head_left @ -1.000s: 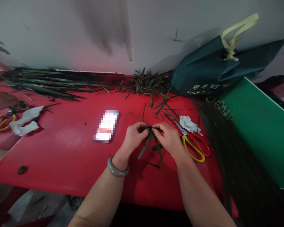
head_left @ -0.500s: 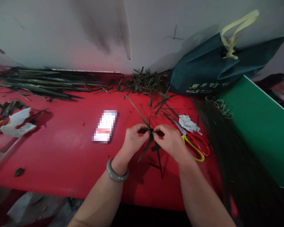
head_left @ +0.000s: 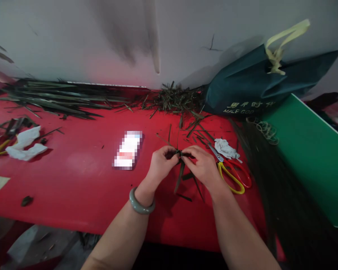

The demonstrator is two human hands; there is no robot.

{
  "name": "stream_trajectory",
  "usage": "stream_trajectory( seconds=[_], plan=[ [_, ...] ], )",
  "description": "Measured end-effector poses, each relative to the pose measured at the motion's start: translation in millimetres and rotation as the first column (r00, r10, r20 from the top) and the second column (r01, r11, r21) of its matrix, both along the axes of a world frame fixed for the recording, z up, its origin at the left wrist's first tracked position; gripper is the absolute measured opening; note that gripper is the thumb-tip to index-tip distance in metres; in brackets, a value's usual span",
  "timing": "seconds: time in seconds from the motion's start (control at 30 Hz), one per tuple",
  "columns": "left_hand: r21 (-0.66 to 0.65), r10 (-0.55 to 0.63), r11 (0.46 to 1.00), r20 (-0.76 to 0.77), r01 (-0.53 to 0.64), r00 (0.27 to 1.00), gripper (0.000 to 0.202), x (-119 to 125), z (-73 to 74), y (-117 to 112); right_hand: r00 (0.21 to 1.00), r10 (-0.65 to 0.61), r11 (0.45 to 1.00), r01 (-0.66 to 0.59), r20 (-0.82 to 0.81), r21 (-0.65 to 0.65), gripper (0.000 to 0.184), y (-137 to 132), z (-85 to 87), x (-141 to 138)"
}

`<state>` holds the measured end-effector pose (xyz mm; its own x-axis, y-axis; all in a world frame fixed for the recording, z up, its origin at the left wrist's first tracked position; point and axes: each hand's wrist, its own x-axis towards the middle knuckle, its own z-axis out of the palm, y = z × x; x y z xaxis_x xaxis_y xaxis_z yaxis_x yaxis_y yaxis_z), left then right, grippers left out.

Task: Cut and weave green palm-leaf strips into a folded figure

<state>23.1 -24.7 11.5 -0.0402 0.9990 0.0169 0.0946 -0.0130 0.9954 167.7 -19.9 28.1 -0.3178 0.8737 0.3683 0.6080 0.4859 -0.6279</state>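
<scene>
Over the red table [head_left: 73,176], my left hand [head_left: 159,167] and my right hand [head_left: 204,167] meet and pinch the same small knot of dark green leaf strips [head_left: 181,168]. The knot sits between my fingertips, and its loose ends hang down and fan toward me. A grey-green bangle [head_left: 141,204] circles my left wrist. Scissors with yellow and red handles [head_left: 232,173] lie just right of my right hand, beside a crumpled white tissue [head_left: 224,147].
Long green leaves [head_left: 53,97] lie along the wall, with a heap of cut bits [head_left: 176,99] beside them. A dark green bag [head_left: 256,88] and a green board [head_left: 312,150] stand at the right. A phone [head_left: 128,149] lies mid-table. Tissue [head_left: 25,144] and another pair of scissors [head_left: 1,146] lie far left.
My hands have stayed together on the knot. The long strip that stuck up toward the wall has been drawn in, and the hanging ends have swung. Another person's hand at far left has gone.
</scene>
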Motion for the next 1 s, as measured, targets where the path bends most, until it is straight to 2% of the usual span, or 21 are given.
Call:
stream_trajectory(
  seconds=[0.1, 0.17, 0.27, 0.37, 0.43, 0.5, 0.6, 0.7, 0.77, 0.83, 0.9, 1.0],
  plan=[
    [0.052, 0.025, 0.999, -0.144, -0.017, 0.989, 0.011, 0, -0.4, 0, 0.991, -0.055, 0.998, 0.053, 0.123, 0.02, 0.012, 0, -1.2, -2],
    [0.062, 0.035, 0.998, -0.179, -0.024, 0.983, 0.011, 0, -0.1, -1, 0.988, -0.086, 0.996, 0.083, 0.132, 0.028, 0.009, 0, -2.3, -3],
    [0.029, 0.044, 0.999, -0.107, -0.042, 0.993, 0.013, 1, 0.2, 0, 0.993, -0.118, 0.993, 0.118, -0.006, 0.0, 0.007, 1, -4.4, -3],
    [-0.012, 0.037, 0.999, 0.004, -0.037, 0.999, 0.014, 1, -0.7, 1, 0.973, -0.155, 0.982, 0.132, -0.171, -0.138, 0.007, 4, -8.3, -1],
    [-0.026, 0.033, 0.999, 0.035, -0.032, 0.999, 0.015, 0, -1.9, 2, 0.965, -0.148, 0.975, 0.105, -0.217, -0.196, 0.01, 5, -11.1, -1],
    [-0.039, 0.03, 0.999, 0.046, -0.028, 0.998, 0.016, -1, -3.0, 3, 0.974, -0.11, 0.985, 0.08, -0.197, -0.155, 0.015, 6, -12.8, -2],
    [-0.042, 0.026, 0.999, 0.029, -0.025, 0.999, 0.016, 0, -4.1, 4, 0.997, -0.048, 0.999, 0.047, -0.065, -0.027, 0.019, 5, -12.4, -3],
    [-0.031, 0.041, 0.999, -0.004, -0.041, 0.999, 0.016, 2, -4.7, 4, 0.998, -0.063, 0.998, 0.063, 0.005, 0.009, 0.016, 4, -12.0, -3],
    [-0.037, 0.059, 0.998, 0.0, -0.059, 0.998, 0.016, 2, -5.1, 5, 0.991, -0.121, 0.992, 0.119, -0.064, -0.036, 0.015, 4, -13.7, -3],
    [-0.046, 0.068, 0.997, 0.026, -0.066, 0.997, 0.015, 2, -5.5, 5, 0.964, -0.184, 0.978, 0.161, -0.191, -0.134, 0.017, 5, -16.7, -3],
    [-0.053, 0.069, 0.996, 0.051, -0.066, 0.996, 0.013, 2, -5.7, 6, 0.93, -0.217, 0.962, 0.152, -0.297, -0.227, 0.018, 7, -19.8, -3],
    [-0.064, 0.068, 0.996, 0.043, -0.065, 0.997, 0.013, 1, -5.4, 6, 0.934, -0.151, 0.969, 0.076, -0.323, -0.234, 0.02, 9, -20.6, -3]
  ],
)
